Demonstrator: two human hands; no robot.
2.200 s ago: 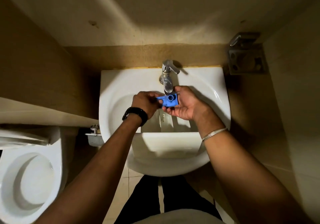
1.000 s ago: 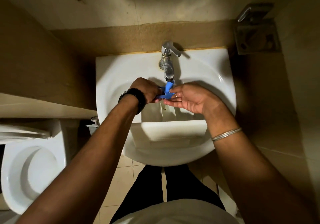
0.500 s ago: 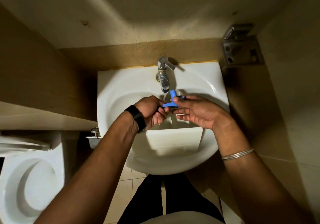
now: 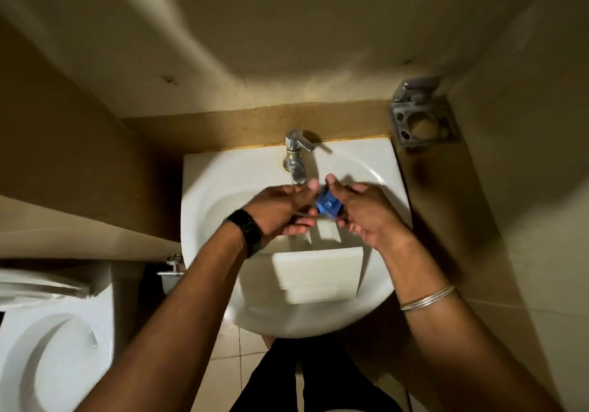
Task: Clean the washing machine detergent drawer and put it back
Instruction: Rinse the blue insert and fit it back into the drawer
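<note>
Blue plastic insert (image 4: pixel 328 204) now tilted upright

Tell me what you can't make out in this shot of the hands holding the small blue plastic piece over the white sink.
All in the head view:
- Small blue plastic piece: motion blur, and the right hand covers its right side, so its shape stays unclear.
- Left hand: blur hides whether its fingers actually grip the piece.
- Chrome tap: running water can't be confirmed; too blurred.
- White rectangular drawer in the white sink: compartments washed out.
- White toilet: cut off by the left edge.
</note>
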